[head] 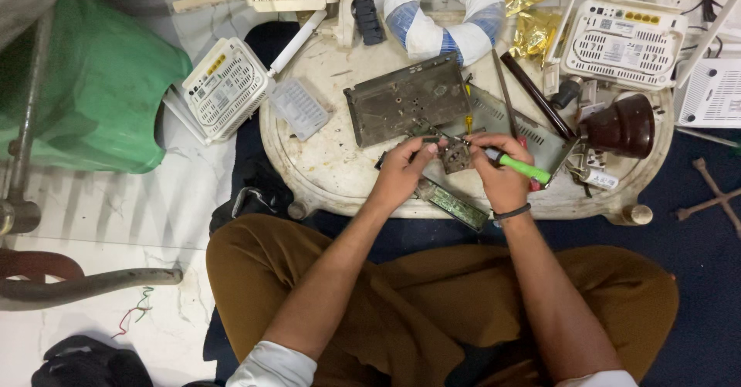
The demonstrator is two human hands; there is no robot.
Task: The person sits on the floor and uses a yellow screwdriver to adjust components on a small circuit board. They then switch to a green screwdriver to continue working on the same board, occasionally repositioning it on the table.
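My left hand [403, 172] pinches a small grey metal part [455, 156] over the low white round table [324, 163]. Gripped in my right hand [500, 172] is a green-handled screwdriver [523, 168], its tip pointing at that part. A green circuit board [451, 202] lies on the table just under my hands. Right behind them sits a grey metal chassis [407, 98].
White routers [225, 87] [624, 42] lie at the left and back right. A blue-and-white wrapped ring [444, 10], a dark brown cup-shaped object [624, 127], a black rod [536, 95] and gold foil [534, 30] crowd the table. A green bag [100, 86] lies left.
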